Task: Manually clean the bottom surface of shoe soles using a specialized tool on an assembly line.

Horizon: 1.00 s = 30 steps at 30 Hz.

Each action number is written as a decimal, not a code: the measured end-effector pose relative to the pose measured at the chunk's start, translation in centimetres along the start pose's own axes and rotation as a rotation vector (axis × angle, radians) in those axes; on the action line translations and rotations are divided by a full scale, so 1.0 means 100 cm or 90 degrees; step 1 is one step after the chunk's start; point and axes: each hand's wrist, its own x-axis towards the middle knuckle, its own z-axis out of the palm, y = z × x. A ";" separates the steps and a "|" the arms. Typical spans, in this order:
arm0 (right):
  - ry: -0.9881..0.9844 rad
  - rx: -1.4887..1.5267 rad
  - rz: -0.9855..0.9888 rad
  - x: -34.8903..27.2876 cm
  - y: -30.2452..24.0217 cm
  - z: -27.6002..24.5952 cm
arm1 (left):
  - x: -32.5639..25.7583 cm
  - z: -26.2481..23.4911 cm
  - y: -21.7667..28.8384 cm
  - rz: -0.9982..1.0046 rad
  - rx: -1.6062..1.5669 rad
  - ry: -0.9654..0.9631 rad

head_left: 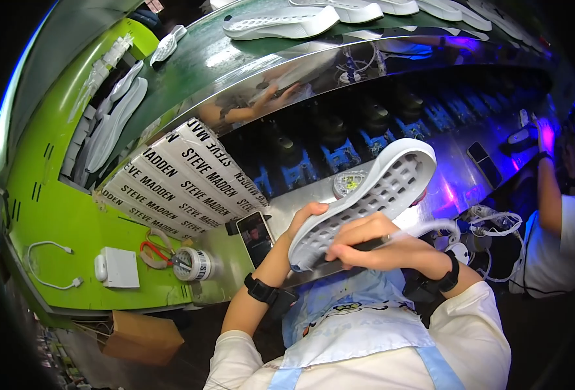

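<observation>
A white shoe sole (401,172) with a grid of hollows stands tilted in front of my chest, its inner side turned toward me. My left hand (308,218) grips it by the left edge; part of its fingers is hidden behind the sole. My right hand (369,244) is closed over the lower part, fingers bent round a slim dark tool (365,246) whose tip I cannot make out. At the sole's lower end shows a small dark blue patch (297,267). Behind the sole sits a round tub (348,184) with something yellow-green in it, partly covered.
A phone (255,238) lies left of my left forearm, beside a printed white box (177,182). Scissors (155,251), a jar (193,264) and a white case (120,267) stand on the green table. More soles (281,23) line the conveyor (209,58). A co-worker's arm (549,188) reaches in at right.
</observation>
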 end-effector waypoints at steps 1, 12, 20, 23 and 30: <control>0.010 -0.052 -0.155 0.005 0.012 0.006 | 0.005 0.000 0.004 -0.016 0.028 0.038; -0.067 -0.100 -0.271 -0.008 0.036 -0.013 | -0.045 0.073 0.012 0.195 0.415 0.050; 0.030 -0.086 -0.215 -0.025 0.064 -0.031 | -0.020 0.047 0.028 -0.131 0.310 0.164; 0.061 -0.047 -0.052 -0.039 0.065 -0.046 | -0.022 0.028 0.022 -0.109 0.278 0.138; 0.216 -0.097 -0.018 -0.058 0.099 -0.066 | -0.029 0.024 0.012 -0.003 0.328 0.118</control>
